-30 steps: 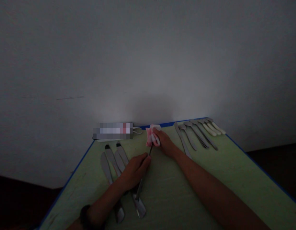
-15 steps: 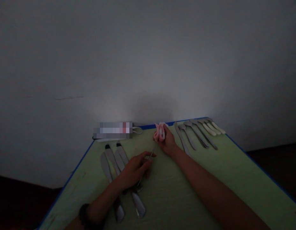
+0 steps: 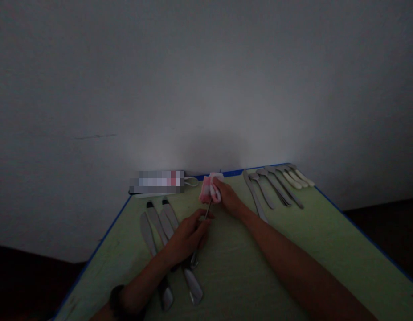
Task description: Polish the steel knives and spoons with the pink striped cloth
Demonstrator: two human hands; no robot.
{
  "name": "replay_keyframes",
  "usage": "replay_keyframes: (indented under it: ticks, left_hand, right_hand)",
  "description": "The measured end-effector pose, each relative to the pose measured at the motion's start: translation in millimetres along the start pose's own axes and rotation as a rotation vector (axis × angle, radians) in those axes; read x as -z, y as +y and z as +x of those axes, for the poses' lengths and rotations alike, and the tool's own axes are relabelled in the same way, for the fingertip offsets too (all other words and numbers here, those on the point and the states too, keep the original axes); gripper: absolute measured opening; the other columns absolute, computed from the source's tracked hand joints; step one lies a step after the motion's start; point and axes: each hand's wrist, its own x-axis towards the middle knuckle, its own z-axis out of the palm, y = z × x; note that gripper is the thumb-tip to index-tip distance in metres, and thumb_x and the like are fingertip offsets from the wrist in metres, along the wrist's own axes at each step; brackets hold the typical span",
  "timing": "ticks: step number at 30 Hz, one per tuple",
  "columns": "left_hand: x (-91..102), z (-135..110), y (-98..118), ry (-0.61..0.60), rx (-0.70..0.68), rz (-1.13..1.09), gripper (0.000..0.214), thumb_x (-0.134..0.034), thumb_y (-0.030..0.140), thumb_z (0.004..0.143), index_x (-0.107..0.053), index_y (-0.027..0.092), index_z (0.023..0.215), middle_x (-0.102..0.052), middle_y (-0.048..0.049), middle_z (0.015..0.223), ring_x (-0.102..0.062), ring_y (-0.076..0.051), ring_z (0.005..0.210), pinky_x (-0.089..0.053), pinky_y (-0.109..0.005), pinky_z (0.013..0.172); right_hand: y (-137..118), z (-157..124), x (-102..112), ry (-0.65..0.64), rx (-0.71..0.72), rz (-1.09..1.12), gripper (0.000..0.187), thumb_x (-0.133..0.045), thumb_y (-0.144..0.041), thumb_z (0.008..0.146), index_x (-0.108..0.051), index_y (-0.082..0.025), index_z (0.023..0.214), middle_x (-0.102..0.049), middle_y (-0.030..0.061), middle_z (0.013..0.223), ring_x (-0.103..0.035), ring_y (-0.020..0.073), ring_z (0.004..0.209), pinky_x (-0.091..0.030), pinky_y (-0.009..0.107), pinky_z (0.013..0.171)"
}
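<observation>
My left grip (image 3: 188, 236) is clenched around the middle of a slim metal utensil (image 3: 206, 213), which lies slanted just above the counter (image 3: 293, 249) near its centre. My right grip (image 3: 228, 198) grasps a pink-and-white cloth (image 3: 208, 189), bunched around the utensil's far end. The counter surface is pale green and matte, bordered by a blue edge (image 3: 233, 171). A row of knives (image 3: 153, 223) lies flat at the left, partly under my left forearm. A row of spoons (image 3: 276, 183) lies at the far right, well apart from the knives. A plain grey wall (image 3: 206, 89) rises directly behind the counter. The room is dim, and the floor on both sides is too dark to read.
</observation>
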Motion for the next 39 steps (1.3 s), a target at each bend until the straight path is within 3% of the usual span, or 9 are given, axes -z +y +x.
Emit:
replay_keyframes:
  ticks: [4, 10, 13, 20, 25, 29, 34, 37, 39]
  left_hand:
    - [-0.8, 1, 0, 0.045, 0.022, 0.002, 0.028, -0.037, 0.042, 0.09, -0.049, 0.018, 0.098, -0.045, 0.0091, 0.045, -0.042, -0.01, 0.041, -0.033, -0.02, 0.044]
    - [-0.5, 4, 2, 0.055, 0.056, -0.045, 0.03, -0.039, 0.047, 0.089, -0.05, 0.019, 0.094, -0.04, 0.0099, 0.047, -0.037, -0.009, 0.041, -0.026, -0.019, 0.041]
    - [-0.7, 4, 1, 0.08, 0.056, -0.04, 0.03, -0.039, 0.047, 0.089, -0.05, 0.019, 0.092, -0.042, 0.0092, 0.048, -0.039, -0.01, 0.043, -0.028, -0.019, 0.043]
    - [-0.8, 4, 1, 0.182, 0.001, -0.052, 0.027, -0.035, 0.043, 0.091, -0.046, 0.019, 0.085, -0.045, 0.008, 0.048, -0.045, -0.011, 0.045, -0.036, -0.022, 0.048]
    - [-0.8, 4, 3, 0.151, 0.025, 0.05, 0.027, -0.037, 0.043, 0.09, -0.048, 0.019, 0.092, -0.049, 0.0073, 0.048, -0.048, -0.014, 0.045, -0.036, -0.024, 0.048]
    - [-1.3, 3, 2, 0.096, -0.025, 0.096, 0.028, -0.035, 0.041, 0.092, -0.049, 0.018, 0.097, -0.051, 0.0061, 0.049, -0.051, -0.014, 0.048, -0.039, -0.025, 0.052]
    - [-3.1, 2, 1, 0.089, -0.017, 0.11, 0.036, -0.034, 0.041, 0.092, -0.044, 0.017, 0.118, -0.051, 0.0068, 0.05, -0.051, -0.014, 0.047, -0.037, -0.024, 0.05]
    - [-3.1, 2, 3, 0.096, -0.016, 0.116, 0.036, -0.035, 0.042, 0.092, -0.045, 0.018, 0.117, -0.051, 0.0067, 0.052, -0.05, -0.014, 0.047, -0.036, -0.023, 0.049]
    - [-1.9, 2, 6, 0.072, -0.019, 0.118, 0.034, -0.034, 0.042, 0.092, -0.048, 0.018, 0.11, -0.051, 0.0063, 0.052, -0.051, -0.014, 0.048, -0.036, -0.023, 0.049]
  right_hand:
    - [2, -2, 2, -0.021, 0.057, -0.1, 0.05, -0.044, -0.062, 0.077, -0.052, -0.017, 0.058, -0.051, -0.0021, 0.055, -0.042, 0.011, 0.055, -0.032, 0.026, 0.057]
    - [19, 11, -2, 0.171, 0.006, 0.24, 0.057, -0.04, -0.068, 0.076, -0.065, -0.017, 0.082, -0.06, 0.0007, 0.064, -0.052, 0.0147, 0.064, -0.039, 0.027, 0.065]
    - [18, 10, -3, 0.2, 0.01, 0.279, 0.061, -0.037, -0.07, 0.077, -0.065, -0.018, 0.092, -0.063, 0.0019, 0.071, -0.053, 0.0147, 0.066, -0.04, 0.028, 0.067]
    - [4, -7, -6, -0.099, 0.098, -0.231, 0.061, -0.033, -0.069, 0.079, -0.06, -0.017, 0.062, -0.057, 0.0004, 0.058, -0.049, 0.0129, 0.058, -0.035, 0.026, 0.061]
    - [1, -6, -6, -0.05, 0.066, -0.171, 0.054, -0.037, -0.065, 0.08, -0.054, -0.018, 0.059, -0.051, -0.0021, 0.054, -0.043, 0.0114, 0.053, -0.032, 0.025, 0.056]
    - [0, -3, -3, -0.023, 0.066, -0.093, 0.035, -0.048, -0.048, 0.079, -0.053, -0.018, 0.061, -0.05, -0.0034, 0.056, -0.042, 0.0108, 0.055, -0.032, 0.024, 0.056]
    - [-1, -4, -3, -0.026, 0.069, -0.067, 0.026, -0.052, -0.041, 0.075, -0.053, -0.018, 0.064, -0.05, -0.004, 0.059, -0.041, 0.0101, 0.055, -0.033, 0.023, 0.056]
    - [-2, -6, -4, -0.021, 0.045, -0.006, 0.026, -0.055, -0.041, 0.073, -0.054, -0.017, 0.064, -0.05, -0.0043, 0.056, -0.041, 0.01, 0.054, -0.032, 0.023, 0.054]
    - [-3, -5, -4, 0.018, 0.002, 0.163, 0.022, -0.058, -0.037, 0.071, -0.055, -0.017, 0.062, -0.051, -0.0041, 0.054, -0.042, 0.0101, 0.053, -0.033, 0.023, 0.054]
